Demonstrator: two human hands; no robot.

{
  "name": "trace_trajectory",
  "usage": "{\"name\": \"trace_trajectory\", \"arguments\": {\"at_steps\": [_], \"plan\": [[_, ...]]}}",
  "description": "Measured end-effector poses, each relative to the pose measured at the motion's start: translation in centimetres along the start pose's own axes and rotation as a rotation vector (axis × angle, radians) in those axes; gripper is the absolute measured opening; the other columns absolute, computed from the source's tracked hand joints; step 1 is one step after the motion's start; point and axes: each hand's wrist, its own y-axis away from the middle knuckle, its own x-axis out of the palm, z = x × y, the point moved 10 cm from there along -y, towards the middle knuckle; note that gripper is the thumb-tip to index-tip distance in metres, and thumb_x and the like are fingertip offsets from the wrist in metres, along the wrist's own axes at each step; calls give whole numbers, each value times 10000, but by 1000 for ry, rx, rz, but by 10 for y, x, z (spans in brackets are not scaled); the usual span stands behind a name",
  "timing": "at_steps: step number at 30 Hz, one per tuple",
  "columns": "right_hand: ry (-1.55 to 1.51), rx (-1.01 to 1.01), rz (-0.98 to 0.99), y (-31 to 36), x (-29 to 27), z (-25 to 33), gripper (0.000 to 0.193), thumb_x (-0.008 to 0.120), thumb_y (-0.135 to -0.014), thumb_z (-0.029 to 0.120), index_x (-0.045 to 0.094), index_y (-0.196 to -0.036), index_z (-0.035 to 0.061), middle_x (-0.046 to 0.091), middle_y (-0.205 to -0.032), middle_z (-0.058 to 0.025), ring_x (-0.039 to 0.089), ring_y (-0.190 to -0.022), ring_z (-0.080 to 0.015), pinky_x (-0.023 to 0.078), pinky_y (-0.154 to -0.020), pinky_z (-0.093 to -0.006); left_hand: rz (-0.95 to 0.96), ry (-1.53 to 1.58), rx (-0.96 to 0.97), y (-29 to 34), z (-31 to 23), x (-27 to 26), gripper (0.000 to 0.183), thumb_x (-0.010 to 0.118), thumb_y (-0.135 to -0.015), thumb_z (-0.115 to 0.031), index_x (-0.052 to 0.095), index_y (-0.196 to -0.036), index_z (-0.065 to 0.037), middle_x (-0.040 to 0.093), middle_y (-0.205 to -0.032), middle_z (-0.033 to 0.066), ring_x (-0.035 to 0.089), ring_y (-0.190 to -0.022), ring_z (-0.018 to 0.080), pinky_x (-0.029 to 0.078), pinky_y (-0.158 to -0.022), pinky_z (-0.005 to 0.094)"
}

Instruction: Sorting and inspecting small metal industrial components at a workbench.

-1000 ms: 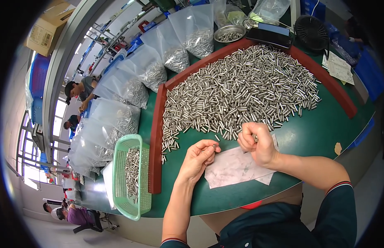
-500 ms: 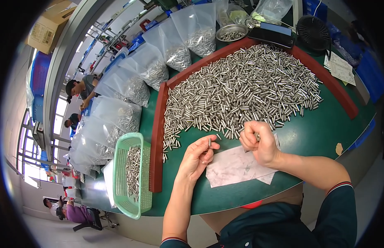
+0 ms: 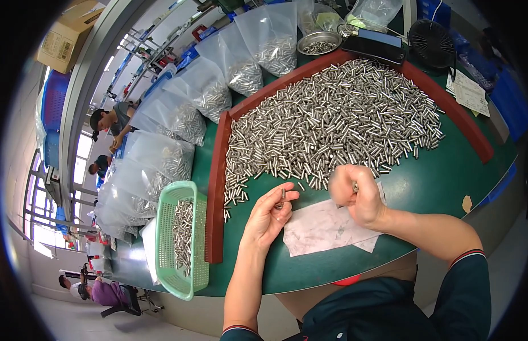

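Observation:
My left hand (image 3: 264, 219) is closed, palm up, over the near side of the table. A short silvery metal pin (image 3: 283, 194) stands between its thumb and fingers, with more metal lower in the fingers. To its right, my right hand (image 3: 363, 200) is curled above a stained white cloth (image 3: 318, 230). A glint of a metal pin (image 3: 355, 186) shows inside it; the fingertips are blurred. Just beyond both hands spreads a broad pile of the same pins (image 3: 332, 122). A light green plastic basket (image 3: 197, 270) with pins in it stands left of my left hand.
A dark red raised rail (image 3: 216, 196) borders the pile on the green table (image 3: 400, 184). Clear bags of pins (image 3: 187, 122) line the left. At the back are a metal bowl (image 3: 319, 44), a phone (image 3: 377, 46) and a black fan (image 3: 431, 45). Co-workers sit far left.
My left hand has shifted slightly left, and the pin in it sits a little lower in the fingers. My right fingers have moved and blurred, and a metal glint now shows between them.

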Motion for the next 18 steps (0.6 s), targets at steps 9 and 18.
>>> {"name": "trace_trajectory", "arguments": {"at_steps": [9, 18], "plan": [[-21, 4, 17, 0, 1, 1, 342, 307, -840, 210, 281, -519, 93, 254, -440, 21, 205, -405, -72, 172, -399, -233, -129, 164, 44, 3, -6, -2, 181, 470, -843, -146, 533, -888, 18, 593, -908, 174, 430, -536, 129, 383, -486, 220], [8, 1, 12, 0, 1, 0, 355, 327, -841, 266, 288, -526, 106, 234, -422, 23, 170, -398, -74, 151, -402, -241, -105, -1551, 797, 17, -41, 60, 173, 577, -751, -31, 606, -922, -31, 552, -627, 117, 513, -500, 242, 408, -496, 323]]}}
